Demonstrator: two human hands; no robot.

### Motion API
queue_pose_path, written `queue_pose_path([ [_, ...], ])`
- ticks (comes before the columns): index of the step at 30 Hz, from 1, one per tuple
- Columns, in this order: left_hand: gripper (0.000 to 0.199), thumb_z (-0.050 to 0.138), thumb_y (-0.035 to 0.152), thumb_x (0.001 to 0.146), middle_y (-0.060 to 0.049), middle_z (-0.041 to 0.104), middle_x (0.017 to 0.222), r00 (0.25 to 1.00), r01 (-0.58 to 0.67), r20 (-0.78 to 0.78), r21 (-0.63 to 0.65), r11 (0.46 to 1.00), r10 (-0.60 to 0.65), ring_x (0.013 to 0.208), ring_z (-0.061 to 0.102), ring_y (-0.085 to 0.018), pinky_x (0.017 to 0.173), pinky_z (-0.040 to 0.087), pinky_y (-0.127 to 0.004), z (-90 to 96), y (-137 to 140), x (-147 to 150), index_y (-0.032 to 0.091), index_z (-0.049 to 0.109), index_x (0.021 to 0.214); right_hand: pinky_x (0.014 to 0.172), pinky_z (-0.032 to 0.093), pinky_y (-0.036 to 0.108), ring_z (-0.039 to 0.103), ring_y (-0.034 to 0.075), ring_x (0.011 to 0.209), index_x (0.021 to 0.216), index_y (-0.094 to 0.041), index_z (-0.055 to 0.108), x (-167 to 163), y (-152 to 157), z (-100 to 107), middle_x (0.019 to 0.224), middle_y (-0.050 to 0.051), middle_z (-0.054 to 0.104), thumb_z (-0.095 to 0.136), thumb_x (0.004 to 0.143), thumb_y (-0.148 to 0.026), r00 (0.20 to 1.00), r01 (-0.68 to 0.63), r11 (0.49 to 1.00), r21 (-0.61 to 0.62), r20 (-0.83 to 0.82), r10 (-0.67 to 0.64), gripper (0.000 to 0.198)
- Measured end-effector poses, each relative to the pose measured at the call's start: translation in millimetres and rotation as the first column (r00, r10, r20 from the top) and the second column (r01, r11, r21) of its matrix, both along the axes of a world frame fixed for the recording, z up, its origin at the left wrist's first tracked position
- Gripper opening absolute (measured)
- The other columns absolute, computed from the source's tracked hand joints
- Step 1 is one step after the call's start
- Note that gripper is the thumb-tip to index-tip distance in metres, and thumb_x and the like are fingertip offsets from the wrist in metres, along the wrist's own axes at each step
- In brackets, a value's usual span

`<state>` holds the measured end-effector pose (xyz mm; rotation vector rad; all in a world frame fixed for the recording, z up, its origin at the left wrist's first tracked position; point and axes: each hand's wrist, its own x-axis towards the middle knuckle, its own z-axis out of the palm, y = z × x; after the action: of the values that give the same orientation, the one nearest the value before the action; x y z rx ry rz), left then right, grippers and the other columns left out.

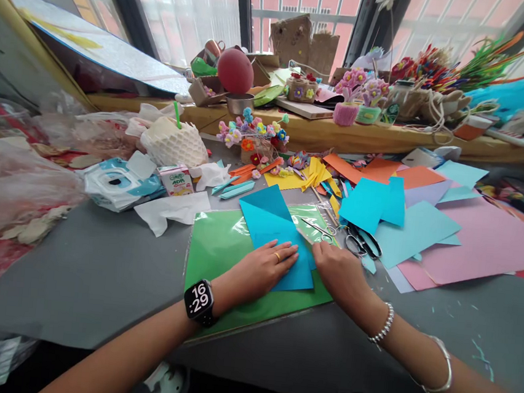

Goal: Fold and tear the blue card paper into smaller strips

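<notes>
A folded sheet of blue paper (267,212) lies on a green sheet in a clear sleeve (220,242). My left hand (267,268) rests flat on the blue paper, fingers stretched out, pressing it down. At the paper's right edge, my right hand (336,268) is closed around a thin pale stick-like thing (305,236). Its tip points up and left over the blue paper; its exact kind is unclear. Just beyond my right hand lie small silver scissors (321,229) and a black-handled pair of scissors (363,243).
Blue paper pieces (360,205) and a large pink sheet (474,251) spread to the right. Wet wipes (121,184), a small box (176,180) and tissue (172,209) sit left. Craft flowers (253,137) stand at the back, below a cluttered ledge (177,112).
</notes>
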<state>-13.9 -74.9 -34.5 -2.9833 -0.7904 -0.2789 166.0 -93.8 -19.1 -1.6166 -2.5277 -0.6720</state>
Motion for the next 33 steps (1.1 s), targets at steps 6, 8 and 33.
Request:
queue_pose_path([
  [6, 0.033, 0.034, 0.016, 0.086, -0.014, 0.045, 0.124, 1.0, -0.001, 0.024, -0.001, 1.0, 0.001, 0.116, 0.04, -0.022, 0.097, 0.034, -0.041, 1.5, -1.4, -0.1, 0.009, 0.044, 0.116, 0.044, 0.025, 0.026, 0.057, 0.018, 0.054, 0.071, -0.013, 0.055, 1.4, 6.2, -0.3, 0.062, 0.008, 0.059, 0.037, 0.076, -0.003, 0.998, 0.045, 0.999, -0.017, -0.039, -0.045, 0.022],
  [8, 0.033, 0.033, 0.016, 0.086, -0.014, 0.045, 0.124, 0.999, 0.003, 0.036, -0.009, 1.0, -0.002, 0.117, 0.039, -0.022, 0.097, 0.034, -0.041, 2.3, -1.8, -0.5, 0.009, 0.044, 0.116, 0.044, 0.026, 0.025, 0.056, 0.016, 0.055, 0.072, -0.014, 0.056, 12.7, 11.0, 0.5, 0.063, 0.007, 0.06, 0.038, 0.077, -0.007, 0.992, 0.068, 0.997, -0.034, -0.108, -0.072, 0.02],
  [33, 0.035, 0.032, 0.023, 0.087, -0.015, 0.035, 0.132, 0.997, -0.071, 0.012, -0.059, 0.996, 0.072, 0.124, 0.027, -0.024, 0.1, 0.027, -0.043, 4.4, 0.2, -1.8, 0.014, 0.042, 0.119, 0.048, 0.03, 0.022, 0.055, 0.013, 0.067, 0.076, -0.017, 0.059, 35.0, 29.2, -3.2, 0.07, 0.004, 0.06, 0.039, 0.082, -0.016, 0.961, -0.107, 0.993, 0.056, -0.252, 0.118, 0.021],
])
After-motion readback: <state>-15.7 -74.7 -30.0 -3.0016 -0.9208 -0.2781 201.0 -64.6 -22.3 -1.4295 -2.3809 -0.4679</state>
